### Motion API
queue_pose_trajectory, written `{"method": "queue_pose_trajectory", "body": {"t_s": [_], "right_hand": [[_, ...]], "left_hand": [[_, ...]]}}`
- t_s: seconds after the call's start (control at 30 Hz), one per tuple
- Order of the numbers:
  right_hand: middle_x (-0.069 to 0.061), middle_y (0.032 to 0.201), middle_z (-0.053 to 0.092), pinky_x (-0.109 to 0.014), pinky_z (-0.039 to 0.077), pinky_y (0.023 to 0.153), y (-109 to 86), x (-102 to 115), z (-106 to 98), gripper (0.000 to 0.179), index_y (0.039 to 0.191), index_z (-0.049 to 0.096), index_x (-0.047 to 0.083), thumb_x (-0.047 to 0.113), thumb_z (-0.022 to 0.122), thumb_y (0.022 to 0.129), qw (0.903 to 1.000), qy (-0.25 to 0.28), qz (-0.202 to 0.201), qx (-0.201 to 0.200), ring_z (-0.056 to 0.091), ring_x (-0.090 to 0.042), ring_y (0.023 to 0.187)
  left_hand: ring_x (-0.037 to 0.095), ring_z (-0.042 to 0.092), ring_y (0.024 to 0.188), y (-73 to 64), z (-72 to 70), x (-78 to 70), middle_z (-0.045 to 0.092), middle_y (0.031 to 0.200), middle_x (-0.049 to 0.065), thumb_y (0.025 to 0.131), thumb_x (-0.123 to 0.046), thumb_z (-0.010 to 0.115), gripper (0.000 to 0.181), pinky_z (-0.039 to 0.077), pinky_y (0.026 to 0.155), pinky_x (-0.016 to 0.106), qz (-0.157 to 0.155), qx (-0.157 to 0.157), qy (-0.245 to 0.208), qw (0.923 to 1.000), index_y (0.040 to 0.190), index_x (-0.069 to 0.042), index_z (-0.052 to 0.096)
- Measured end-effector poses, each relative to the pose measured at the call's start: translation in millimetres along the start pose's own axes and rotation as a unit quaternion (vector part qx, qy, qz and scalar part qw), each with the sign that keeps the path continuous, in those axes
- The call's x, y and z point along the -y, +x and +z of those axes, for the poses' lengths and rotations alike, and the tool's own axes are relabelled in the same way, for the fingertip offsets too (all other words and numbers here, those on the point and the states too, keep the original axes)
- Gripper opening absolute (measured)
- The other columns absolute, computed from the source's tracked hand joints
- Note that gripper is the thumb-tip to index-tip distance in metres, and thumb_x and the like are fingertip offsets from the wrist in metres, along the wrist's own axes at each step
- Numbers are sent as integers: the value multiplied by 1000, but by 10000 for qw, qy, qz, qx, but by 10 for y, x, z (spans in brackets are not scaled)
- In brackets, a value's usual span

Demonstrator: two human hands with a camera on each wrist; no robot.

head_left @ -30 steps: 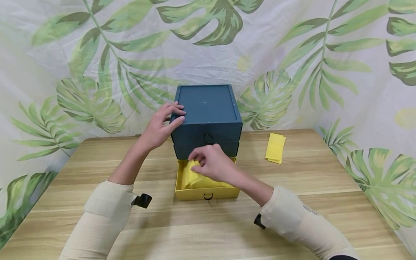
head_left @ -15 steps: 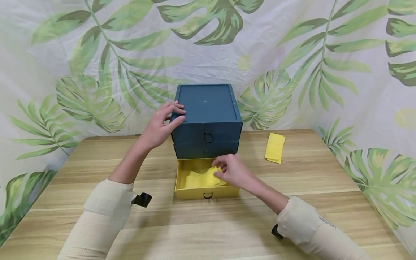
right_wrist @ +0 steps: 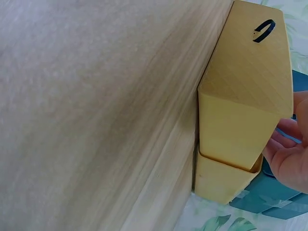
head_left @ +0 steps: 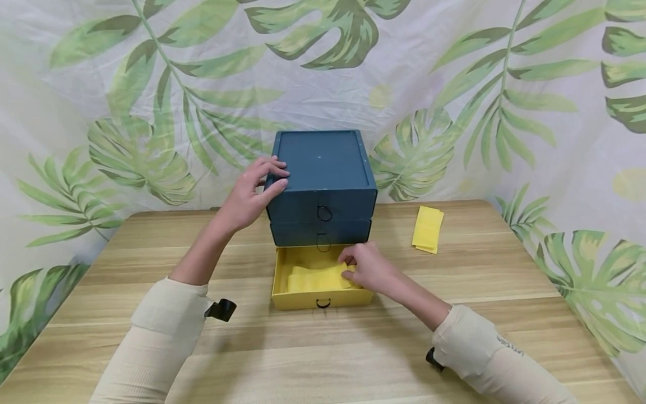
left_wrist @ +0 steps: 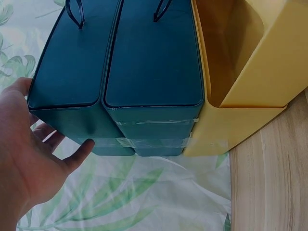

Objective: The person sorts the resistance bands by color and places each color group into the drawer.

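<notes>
A stack of drawer boxes has two blue units [head_left: 321,163] on top of a yellow one, whose drawer [head_left: 282,300] is pulled out. My left hand [head_left: 249,193] rests on the top left edge of the upper blue unit; the left wrist view shows the same hand [left_wrist: 33,149] against that unit's side. Inside the yellow drawer lies a wavy yellow cloth [head_left: 318,279]. My right hand [head_left: 370,269] reaches over the drawer's right wall and pinches the cloth's right end. In the right wrist view the drawer wall hides the fingertips of that hand [right_wrist: 291,149].
To the right of the stack, folded yellow pieces [head_left: 428,230] lie on the wooden table [head_left: 323,353]. Black loop handles [head_left: 324,213] hang at the drawer fronts. A leaf-patterned curtain [head_left: 429,67] hangs behind the table.
My right hand has moved right, from the drawer's middle to its right side, drawing the yellow cloth along and lowering it flatter. My left hand has stayed on the blue unit.
</notes>
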State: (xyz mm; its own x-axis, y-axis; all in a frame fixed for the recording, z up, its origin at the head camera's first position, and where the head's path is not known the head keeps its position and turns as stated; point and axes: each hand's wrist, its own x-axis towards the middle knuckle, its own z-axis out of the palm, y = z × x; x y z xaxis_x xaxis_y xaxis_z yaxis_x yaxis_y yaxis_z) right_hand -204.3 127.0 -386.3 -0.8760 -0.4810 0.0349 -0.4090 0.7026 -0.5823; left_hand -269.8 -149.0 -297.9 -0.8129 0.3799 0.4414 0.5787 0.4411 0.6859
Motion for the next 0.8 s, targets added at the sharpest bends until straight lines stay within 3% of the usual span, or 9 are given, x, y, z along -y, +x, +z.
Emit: {"method": "queue_pose_trajectory", "body": {"t_s": [0.23,0.37,0.5,0.67,0.8], "right_hand": [[-18,109,75,-34,61,84,-38,-26,-56,21,110,76,-6,-5,75,89,9990,243,-357,76,73,-28,97],[-22,108,73,-35,61,82,-95,-104,-201,20,110,73,-9,-9,71,90,9950,919,-396,63,72,-29,96],[-22,99,75,-32,61,77,-114,-299,-410,15,103,74,-8,-10,70,89,9925,1126,-411,-246,74,-28,89],[-19,95,77,-31,59,71,-81,-682,-685,10,99,75,-6,-5,71,90,9915,930,143,-903,74,-33,85],[-25,104,75,-46,60,81,-44,-1051,-832,15,105,74,-9,-3,66,94,9889,530,600,-1248,72,-41,95]], "left_hand": [[29,29,154,5,-3,5,51,147,18,107,-13,57,22,34,113,65,36,-8,28,10000,121,3,66],[29,29,154,8,-1,5,51,147,18,107,-13,57,23,34,113,65,64,-6,48,10000,121,3,66],[29,28,154,-1,-5,-3,51,147,18,107,-13,57,23,34,114,65,53,-29,46,10000,122,3,66],[29,29,154,-5,-5,2,51,147,18,107,-13,57,23,34,114,65,33,-45,54,10000,121,3,66],[29,29,153,1,7,16,51,148,18,107,-13,57,23,35,113,64,45,-4,85,10000,121,3,66]]}}
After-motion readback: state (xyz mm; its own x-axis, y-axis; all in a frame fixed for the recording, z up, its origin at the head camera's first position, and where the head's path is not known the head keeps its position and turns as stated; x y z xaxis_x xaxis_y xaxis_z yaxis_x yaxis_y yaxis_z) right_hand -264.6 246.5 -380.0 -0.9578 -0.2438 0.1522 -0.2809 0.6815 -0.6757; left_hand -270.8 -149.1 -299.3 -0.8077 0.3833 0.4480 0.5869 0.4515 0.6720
